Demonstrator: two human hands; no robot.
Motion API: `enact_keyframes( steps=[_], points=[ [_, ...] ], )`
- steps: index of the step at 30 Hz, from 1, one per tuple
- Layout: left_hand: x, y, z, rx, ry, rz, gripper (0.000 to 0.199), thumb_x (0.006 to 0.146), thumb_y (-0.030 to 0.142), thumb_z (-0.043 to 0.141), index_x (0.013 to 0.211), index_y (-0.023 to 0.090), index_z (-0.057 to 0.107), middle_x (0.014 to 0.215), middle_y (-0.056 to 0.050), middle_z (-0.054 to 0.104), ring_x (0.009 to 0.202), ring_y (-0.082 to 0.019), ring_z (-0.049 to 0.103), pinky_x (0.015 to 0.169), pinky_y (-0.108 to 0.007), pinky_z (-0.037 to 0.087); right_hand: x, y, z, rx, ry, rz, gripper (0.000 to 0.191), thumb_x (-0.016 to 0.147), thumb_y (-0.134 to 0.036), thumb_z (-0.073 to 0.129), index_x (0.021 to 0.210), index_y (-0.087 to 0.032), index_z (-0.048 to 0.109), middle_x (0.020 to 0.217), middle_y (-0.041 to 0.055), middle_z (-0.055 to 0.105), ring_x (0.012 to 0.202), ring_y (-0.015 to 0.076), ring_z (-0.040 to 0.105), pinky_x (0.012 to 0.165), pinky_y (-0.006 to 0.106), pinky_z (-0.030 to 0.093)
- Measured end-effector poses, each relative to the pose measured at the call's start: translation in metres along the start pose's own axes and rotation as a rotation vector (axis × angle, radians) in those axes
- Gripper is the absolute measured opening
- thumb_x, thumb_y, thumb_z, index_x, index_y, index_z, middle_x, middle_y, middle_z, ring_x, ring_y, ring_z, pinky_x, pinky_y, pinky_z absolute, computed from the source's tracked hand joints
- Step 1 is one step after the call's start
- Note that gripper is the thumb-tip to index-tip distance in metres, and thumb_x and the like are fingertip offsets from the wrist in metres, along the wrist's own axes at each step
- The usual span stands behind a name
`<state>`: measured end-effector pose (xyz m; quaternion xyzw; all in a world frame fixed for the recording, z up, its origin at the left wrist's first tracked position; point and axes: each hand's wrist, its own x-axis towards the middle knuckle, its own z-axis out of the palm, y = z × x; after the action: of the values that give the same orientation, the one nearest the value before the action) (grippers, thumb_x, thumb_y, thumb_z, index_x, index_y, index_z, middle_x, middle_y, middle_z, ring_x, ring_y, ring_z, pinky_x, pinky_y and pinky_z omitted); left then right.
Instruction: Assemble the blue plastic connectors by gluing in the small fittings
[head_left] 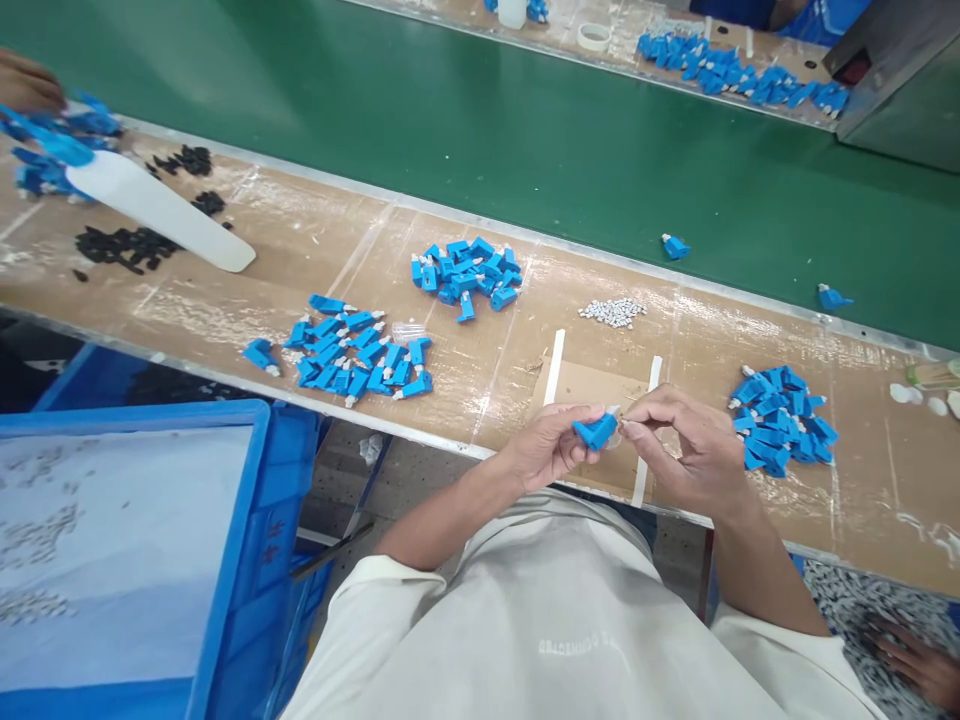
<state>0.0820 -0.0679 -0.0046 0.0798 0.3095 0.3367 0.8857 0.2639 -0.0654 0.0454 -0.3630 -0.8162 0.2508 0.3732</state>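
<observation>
Brown worktable point(480, 370) along a green surface point(450, 120); left hand point(544, 448) clamps a blue part point(595, 431), right hand point(697, 450) beside it, fingertips together.

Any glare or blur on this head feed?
Head view: glare whitens patches of the brown worktop; head view: pale sheen on the green surface; head view: the blue part in the left hand has clear outlines, but fine detail at the right hand is hard to make out.
</observation>
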Motion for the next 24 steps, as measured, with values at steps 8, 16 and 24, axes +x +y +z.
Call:
enact_keyframes(
  steps=[8, 16, 24],
  points=[
    [-0.007, 0.003, 0.003, -0.008, 0.047, -0.083, 0.022, 0.088, 0.023, 0.072, 0.071, 0.011, 0.064, 0.054, 0.001, 0.061, 0.04, -0.005, 0.055, 0.038, -0.011, 0.042, -0.007, 0.02, 0.006, 0.17, 0.039, -0.021, 0.009, 0.094, -0.019, 0.067, 0.098, -0.023, 0.073, 0.077, 0.0033, 0.066, 0.069, 0.0177, 0.058, 0.062, 0.032, 0.046],
    [-0.009, 0.001, 0.004, -0.009, 0.07, -0.076, 0.024, 0.086, 0.024, 0.076, 0.07, 0.01, 0.065, 0.056, 0.0, 0.061, 0.045, -0.005, 0.057, 0.042, -0.011, 0.045, -0.008, 0.023, 0.014, 0.231, 0.051, -0.005, 0.013, 0.092, -0.017, 0.069, 0.098, -0.024, 0.078, 0.078, 0.0043, 0.067, 0.071, 0.0189, 0.06, 0.063, 0.033, 0.047],
    [-0.007, 0.001, -0.001, -0.083, 0.033, -0.115, 0.022, 0.093, 0.016, 0.064, 0.072, 0.009, 0.066, 0.058, 0.0, 0.061, 0.042, -0.004, 0.056, 0.04, -0.01, 0.044, -0.006, 0.025, 0.01, 0.075, 0.022, -0.143, 0.022, 0.089, -0.009, 0.068, 0.102, -0.025, 0.077, 0.079, 0.005, 0.067, 0.069, 0.0189, 0.061, 0.061, 0.033, 0.047]
  ],
)
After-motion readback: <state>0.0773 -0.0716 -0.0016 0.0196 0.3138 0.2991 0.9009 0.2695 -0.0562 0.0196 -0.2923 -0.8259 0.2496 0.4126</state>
